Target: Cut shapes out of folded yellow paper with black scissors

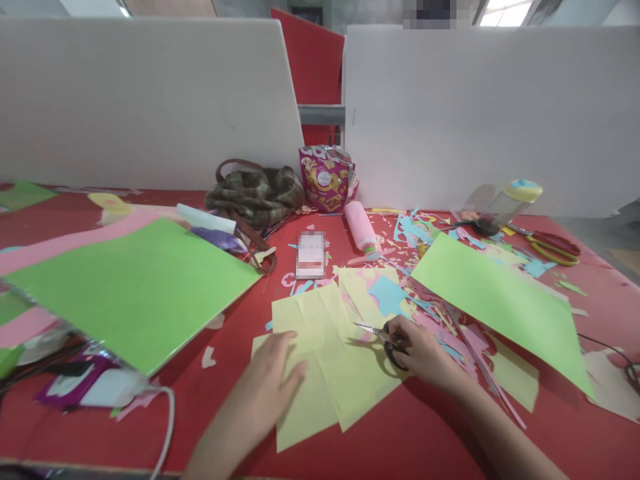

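Several pale yellow paper pieces (350, 373) overlap on the red table in front of me. My left hand (274, 373) is at their left side, its thumb and fingers apart and nothing held; whether it touches the paper I cannot tell. Fingers of my right hand (417, 350) are wrapped round the dark handles of small scissors (373, 329). The silver blades point left over the yellow paper, slightly parted at the tip. A light blue paper piece (389, 295) lies just beyond the scissors, among cut scraps.
Large green sheets lie left (145, 293) and right (505, 307). Coloured scraps (415, 227) litter the table's right half. A pink bottle (361, 230), a snack bag (327, 179), a plaid bag (257, 193), larger scissors (555, 247) and a clear jar (507, 203) stand or lie near white panels.
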The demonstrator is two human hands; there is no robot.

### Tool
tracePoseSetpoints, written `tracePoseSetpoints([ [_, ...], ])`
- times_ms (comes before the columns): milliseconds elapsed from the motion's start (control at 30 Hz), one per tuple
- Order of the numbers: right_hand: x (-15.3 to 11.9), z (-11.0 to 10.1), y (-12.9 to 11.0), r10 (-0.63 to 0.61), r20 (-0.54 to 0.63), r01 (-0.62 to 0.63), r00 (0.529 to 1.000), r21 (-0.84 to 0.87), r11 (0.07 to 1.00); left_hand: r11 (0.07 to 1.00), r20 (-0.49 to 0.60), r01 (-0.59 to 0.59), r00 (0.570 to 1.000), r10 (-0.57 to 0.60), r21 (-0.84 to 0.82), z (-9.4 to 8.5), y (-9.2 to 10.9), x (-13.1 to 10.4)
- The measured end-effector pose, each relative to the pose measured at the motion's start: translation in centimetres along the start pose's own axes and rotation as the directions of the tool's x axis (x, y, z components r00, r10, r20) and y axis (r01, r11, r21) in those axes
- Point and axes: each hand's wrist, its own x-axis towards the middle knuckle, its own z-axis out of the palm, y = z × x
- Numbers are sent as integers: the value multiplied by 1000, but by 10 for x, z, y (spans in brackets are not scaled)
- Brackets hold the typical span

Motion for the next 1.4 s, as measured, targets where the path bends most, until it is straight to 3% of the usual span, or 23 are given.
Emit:
tracePoseSetpoints([
  [100, 0, 3, 0, -19, -22, 18, 1000, -42, 999, 900, 260, 102, 965, 13, -424, 15, 15, -15],
  [200, -1, 5, 0, -31, -27, 29, 999, -82, 996, 722, 198, 183, 978, -65, -668, 26, 27, -24],
  [300, -1, 7, 1, -57, -9, 56, 998, -129, 990, 518, 215, 281, 959, -185, -808, 31, 35, -26],
  [467, -1, 9, 3, -99, 17, 100, 995, -182, 978, 221, 205, 268, 941, -270, -938, 32, 41, -19],
  [833, -2, 8, 3, -110, -10, 106, 994, -168, 980, -172, 253, 210, 925, -285, -962, 35, 35, -9],
  [933, -2, 9, 2, -102, -7, 99, 995, -169, 981, -192, 218, 170, 938, -268, -967, 38, 36, -7],
  [1067, -2, 9, 2, -88, 3, 87, 996, -174, 981, -150, 185, 153, 954, -235, -977, 45, 38, -8],
  [1267, -2, 9, 4, -75, 13, 76, 997, -191, 979, 41, 241, 255, 945, -221, -966, 53, 37, -16],
  [1400, -2, 9, 3, -77, 17, 79, 997, -191, 979, 205, 301, 287, 953, 42, -936, 53, 38, -21],
])
